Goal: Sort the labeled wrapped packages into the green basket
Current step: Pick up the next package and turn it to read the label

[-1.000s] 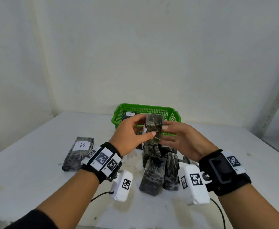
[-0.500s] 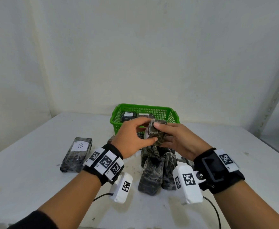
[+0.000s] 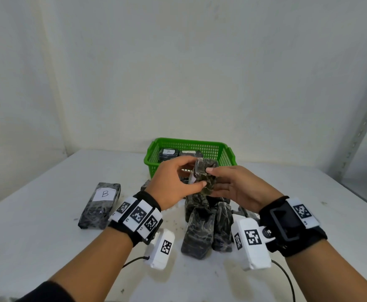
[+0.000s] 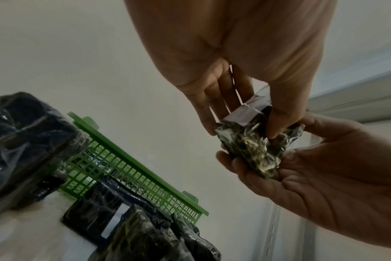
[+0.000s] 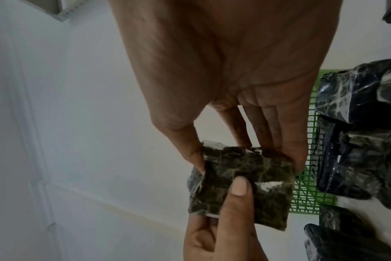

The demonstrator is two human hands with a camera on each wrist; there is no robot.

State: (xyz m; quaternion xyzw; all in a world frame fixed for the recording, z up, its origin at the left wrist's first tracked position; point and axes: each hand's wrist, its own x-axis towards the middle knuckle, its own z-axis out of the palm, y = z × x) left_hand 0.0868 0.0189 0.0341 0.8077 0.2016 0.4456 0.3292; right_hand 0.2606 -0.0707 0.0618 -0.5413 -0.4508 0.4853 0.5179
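Head view: my left hand (image 3: 171,185) and right hand (image 3: 239,188) both pinch one dark package (image 3: 206,175), held above the table (image 3: 47,192) just near of the basket (image 3: 191,143). More packages lie below; one marked B (image 3: 101,204) lies left.

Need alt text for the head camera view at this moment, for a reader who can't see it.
Both hands, left hand and right hand, hold one dark wrapped package above a pile of packages on a white table. Behind it a green basket holds packages; a package labeled B lies on the left.
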